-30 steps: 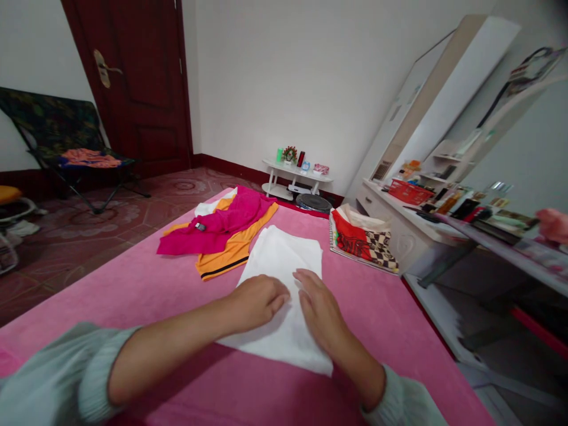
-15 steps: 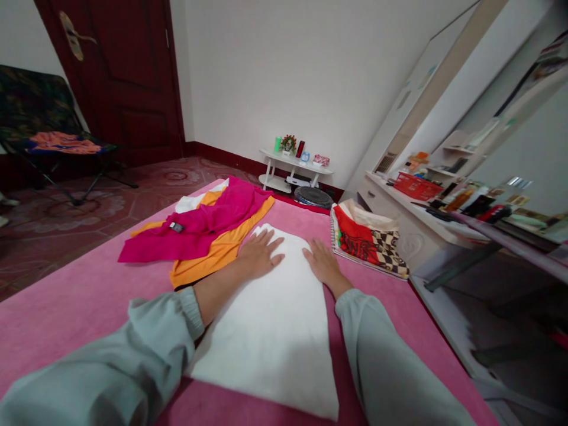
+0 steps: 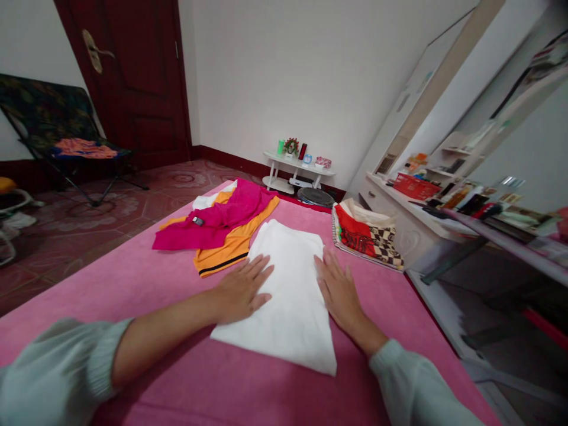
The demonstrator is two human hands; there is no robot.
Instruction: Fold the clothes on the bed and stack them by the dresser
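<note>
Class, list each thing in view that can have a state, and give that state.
White fabric garment, laid flat, lightly creased
Left grip, open, fingers spread on the white garment
Right grip, open, at that garment's right edge
Magenta fabric garment, loosely rumpled
Orange fabric garment with black stripe, partly covered by the magenta one
Red, cream and checked fabric pile, folded
Dark red panelled door, shut
Dark patterned folding chair, unfolded
White drawer, shut

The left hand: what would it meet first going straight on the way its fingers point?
The left hand would first slide across the white cloth it touches; beyond that, probably the folded clothes on the right, though depth is unclear.
</note>
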